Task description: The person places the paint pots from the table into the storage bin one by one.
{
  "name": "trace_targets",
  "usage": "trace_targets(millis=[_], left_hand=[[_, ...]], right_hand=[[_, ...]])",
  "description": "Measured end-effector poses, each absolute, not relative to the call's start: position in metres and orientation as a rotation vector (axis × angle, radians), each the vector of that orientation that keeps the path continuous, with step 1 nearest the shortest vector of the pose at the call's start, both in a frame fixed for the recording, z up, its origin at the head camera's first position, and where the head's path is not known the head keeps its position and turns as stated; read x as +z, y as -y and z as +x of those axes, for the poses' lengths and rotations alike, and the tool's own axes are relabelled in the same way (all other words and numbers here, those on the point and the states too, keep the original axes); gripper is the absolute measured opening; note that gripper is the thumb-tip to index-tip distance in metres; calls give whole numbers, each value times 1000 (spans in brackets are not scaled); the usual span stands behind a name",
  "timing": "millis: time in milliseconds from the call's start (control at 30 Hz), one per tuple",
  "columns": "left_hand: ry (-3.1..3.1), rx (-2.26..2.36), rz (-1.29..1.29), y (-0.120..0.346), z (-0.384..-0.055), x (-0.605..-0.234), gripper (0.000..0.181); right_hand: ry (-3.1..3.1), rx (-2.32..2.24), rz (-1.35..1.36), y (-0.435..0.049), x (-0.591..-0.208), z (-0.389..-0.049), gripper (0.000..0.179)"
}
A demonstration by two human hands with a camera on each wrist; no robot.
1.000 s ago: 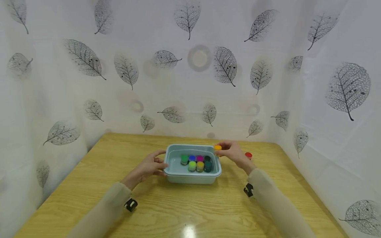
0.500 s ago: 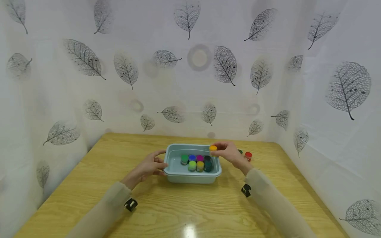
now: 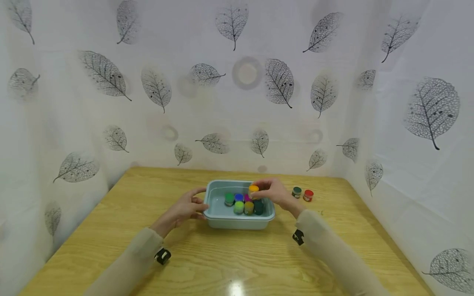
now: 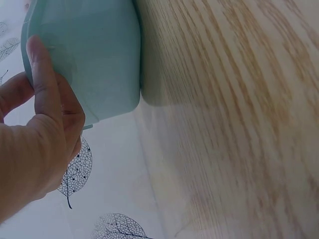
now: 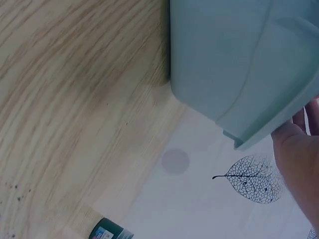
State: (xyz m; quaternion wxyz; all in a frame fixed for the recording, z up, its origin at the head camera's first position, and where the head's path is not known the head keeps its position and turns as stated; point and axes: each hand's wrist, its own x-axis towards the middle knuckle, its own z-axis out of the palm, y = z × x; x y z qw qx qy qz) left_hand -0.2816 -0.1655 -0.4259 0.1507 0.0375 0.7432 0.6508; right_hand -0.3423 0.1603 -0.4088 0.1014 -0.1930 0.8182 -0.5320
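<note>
A pale blue-green plastic tub [image 3: 237, 224] stands on the table with several small paint jars inside, among them a green-lidded jar [image 3: 229, 199], a blue-lidded one [image 3: 239, 197] and a lime one [image 3: 238, 207]. My left hand [image 3: 185, 209] grips the tub's left rim; in the left wrist view the thumb [image 4: 44, 74] lies against its wall. Over the tub's right half, my right hand [image 3: 275, 192] pinches an orange-lidded paint jar [image 3: 253, 189] between thumb and fingers. That hand partly covers the jars at the back right. In the right wrist view the tub's wall hides the fingertips.
To the right of the tub, a dark green-lidded jar [image 3: 296, 192] and a red-lidded jar [image 3: 308, 195] stand on the wooden table [image 3: 177, 263]. A white leaf-print curtain [image 3: 237, 107] hangs behind the table and along both sides.
My right hand has moved left with the orange-lidded jar, from the tub's right rim to over its inside. The dark green-lidded jar has come into full view. My left hand has stayed put.
</note>
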Motion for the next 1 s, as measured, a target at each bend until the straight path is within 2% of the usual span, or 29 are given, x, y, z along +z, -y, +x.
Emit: trace_targets(millis=[700, 1000], left_hand=[[-2136, 1870, 107, 166, -282, -427, 69], [-2127, 1862, 110, 166, -282, -425, 70]], right_hand=[[-2467, -1349, -733, -130, -409, -340, 38], [-2452, -1330, -763, -121, -411, -338, 45]])
